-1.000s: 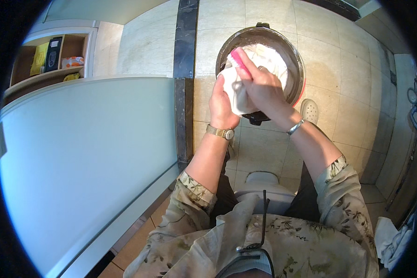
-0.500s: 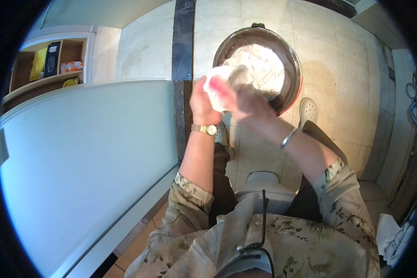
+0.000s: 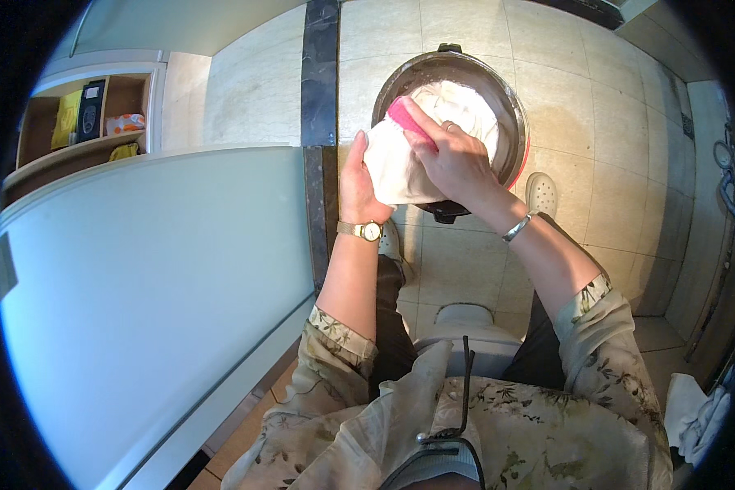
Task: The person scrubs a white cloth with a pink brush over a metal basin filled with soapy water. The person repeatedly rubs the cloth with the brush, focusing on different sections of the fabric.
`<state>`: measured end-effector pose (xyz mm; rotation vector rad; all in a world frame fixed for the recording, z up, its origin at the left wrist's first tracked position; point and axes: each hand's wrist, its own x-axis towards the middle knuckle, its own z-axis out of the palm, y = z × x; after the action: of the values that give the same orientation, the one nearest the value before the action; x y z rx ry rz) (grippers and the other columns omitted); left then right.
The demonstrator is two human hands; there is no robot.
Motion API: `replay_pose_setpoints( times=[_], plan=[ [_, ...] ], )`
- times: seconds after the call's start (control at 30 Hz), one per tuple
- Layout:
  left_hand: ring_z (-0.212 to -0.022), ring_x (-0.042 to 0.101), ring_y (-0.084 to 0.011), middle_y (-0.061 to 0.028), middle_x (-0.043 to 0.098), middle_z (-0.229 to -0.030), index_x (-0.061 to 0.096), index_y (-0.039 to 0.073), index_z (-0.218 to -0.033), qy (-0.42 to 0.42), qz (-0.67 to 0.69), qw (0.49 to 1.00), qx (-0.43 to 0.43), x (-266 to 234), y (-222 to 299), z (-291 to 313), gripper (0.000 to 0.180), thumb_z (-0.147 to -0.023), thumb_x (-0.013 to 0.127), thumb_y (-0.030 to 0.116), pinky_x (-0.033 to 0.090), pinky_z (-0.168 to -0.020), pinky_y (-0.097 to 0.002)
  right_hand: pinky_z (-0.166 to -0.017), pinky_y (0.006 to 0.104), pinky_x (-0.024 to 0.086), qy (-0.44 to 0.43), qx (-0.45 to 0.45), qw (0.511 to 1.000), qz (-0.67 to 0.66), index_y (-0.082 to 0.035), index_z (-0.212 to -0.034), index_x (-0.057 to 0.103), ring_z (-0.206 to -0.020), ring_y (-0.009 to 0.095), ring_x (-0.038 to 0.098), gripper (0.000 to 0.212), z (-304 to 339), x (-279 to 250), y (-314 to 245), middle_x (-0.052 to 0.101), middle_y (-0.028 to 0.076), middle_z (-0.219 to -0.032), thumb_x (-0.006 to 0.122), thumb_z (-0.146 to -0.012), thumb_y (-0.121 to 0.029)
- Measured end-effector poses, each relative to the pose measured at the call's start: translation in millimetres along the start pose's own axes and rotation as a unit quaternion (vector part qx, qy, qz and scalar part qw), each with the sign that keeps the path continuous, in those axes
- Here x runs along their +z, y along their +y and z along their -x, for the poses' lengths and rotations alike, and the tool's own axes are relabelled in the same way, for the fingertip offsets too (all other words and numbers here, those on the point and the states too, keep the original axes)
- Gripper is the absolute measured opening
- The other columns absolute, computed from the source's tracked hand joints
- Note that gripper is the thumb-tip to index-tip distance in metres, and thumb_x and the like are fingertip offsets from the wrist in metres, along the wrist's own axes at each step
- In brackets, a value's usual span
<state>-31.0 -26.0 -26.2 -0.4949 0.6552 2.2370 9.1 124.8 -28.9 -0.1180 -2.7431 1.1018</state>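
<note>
A white cloth (image 3: 394, 167) is spread over my left hand (image 3: 358, 181), whose thumb shows at the cloth's left edge while its fingers are hidden beneath. Closed around a pink scrub brush (image 3: 412, 119), my right hand (image 3: 456, 162) presses it against the upper part of this cloth. Just beyond, a round dark basin (image 3: 510, 139) with black handles stands on the floor. More white fabric (image 3: 465, 106) lies bunched in it, partly covered by my hands and the held cloth.
A frosted glass panel (image 3: 163, 269) takes up the left side. Beyond it stands a wooden shelf (image 3: 126, 98) with packages. My shoe (image 3: 541, 194) is beside the basin. A pale seat (image 3: 464, 317) lies between my legs. Light cloths (image 3: 694, 416) hang at the lower right.
My right hand has moved up and a little right with the pink brush, from near my left palm to the cloth's far part. My left hand stays nearly in place.
</note>
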Motion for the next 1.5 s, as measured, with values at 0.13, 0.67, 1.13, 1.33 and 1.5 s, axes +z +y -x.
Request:
replay_pose_setpoints(
  times=[0.13, 0.67, 1.13, 1.33, 1.5],
  plan=[
    [-0.113, 0.049, -0.0295, -0.0163, 0.049, -0.125, 0.040, -0.001, -0.127, 0.003, -0.009, 1.000, 0.007, -2, -1, -3, 0.058, -0.091, 0.039, 0.044, 0.035, -0.099, -0.0417, -0.058, 0.0343, 0.048, 0.000, 0.053, 0.968, -0.246, -0.018, -0.130, 0.044, -0.058, 0.022, 0.057, 0.046, -4, 9, 9, 0.057, 0.012, -0.068, 0.054, -0.087, -0.028],
    [-0.097, 0.057, -0.0266, -0.0132, 0.059, -0.106, 0.049, 0.003, -0.116, 0.205, -0.126, 0.966, 0.092, 12, -17, -7, 0.046, -0.094, 0.034, 0.040, 0.047, -0.081, -0.0377, -0.054, 0.0272, 0.042, -0.099, 0.114, 0.937, -0.315, -0.015, -0.128, 0.048, -0.054, 0.011, 0.047, 0.039, 31, 0, -38, 0.057, 0.005, -0.066, 0.052, -0.090, -0.024],
    [-0.058, 0.057, -0.0143, -0.0052, 0.063, -0.079, 0.055, 0.004, -0.100, -0.140, -0.084, 0.986, 0.020, -29, -15, -5, 0.032, -0.091, 0.044, 0.032, 0.046, -0.049, -0.0254, -0.047, 0.0218, 0.044, -0.096, 0.298, 0.827, -0.468, -0.020, -0.132, 0.042, -0.055, 0.007, 0.055, 0.047, -8, -15, -11, 0.064, 0.012, -0.098, 0.055, -0.087, -0.017],
    [-0.084, 0.061, -0.0189, -0.0109, 0.062, -0.099, 0.054, 0.000, -0.104, 0.158, -0.229, 0.934, 0.224, 1, -15, -11, 0.030, -0.091, 0.047, 0.026, 0.050, -0.060, -0.0322, -0.033, 0.0191, 0.030, -0.058, 0.291, 0.832, -0.468, -0.020, -0.131, 0.043, -0.038, 0.005, 0.035, 0.045, -5, -12, -6, 0.048, -0.005, -0.055, 0.056, -0.088, -0.019],
    [-0.069, 0.061, -0.0182, -0.0093, 0.064, -0.084, 0.059, -0.002, -0.092, 0.265, -0.242, 0.904, 0.232, -9, -13, -10, 0.024, -0.088, 0.053, 0.021, 0.047, -0.054, -0.0313, -0.080, 0.0319, 0.046, -0.075, 0.119, 0.934, -0.329, -0.010, -0.127, 0.047, -0.094, 0.026, 0.061, 0.042, 20, 0, -51, 0.062, 0.020, -0.101, 0.054, -0.086, -0.018]
  ],
)
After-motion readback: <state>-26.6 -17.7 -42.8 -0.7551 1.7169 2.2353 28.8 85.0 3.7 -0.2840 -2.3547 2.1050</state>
